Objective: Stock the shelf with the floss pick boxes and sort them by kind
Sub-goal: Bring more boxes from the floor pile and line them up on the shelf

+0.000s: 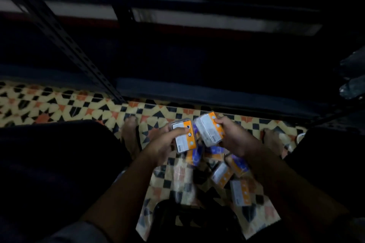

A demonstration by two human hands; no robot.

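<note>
Above the patterned tile floor [59, 104], each hand gripped one orange-and-white floss pick box: the left hand [164, 144] clamped on the left box [184, 135], the right hand [235, 138] on the right box [209, 128], the two nearly touching. More loose boxes [221, 173] lay beneath. The dark shelf [197, 92] edge ran just beyond, its bay appearing open.
</note>
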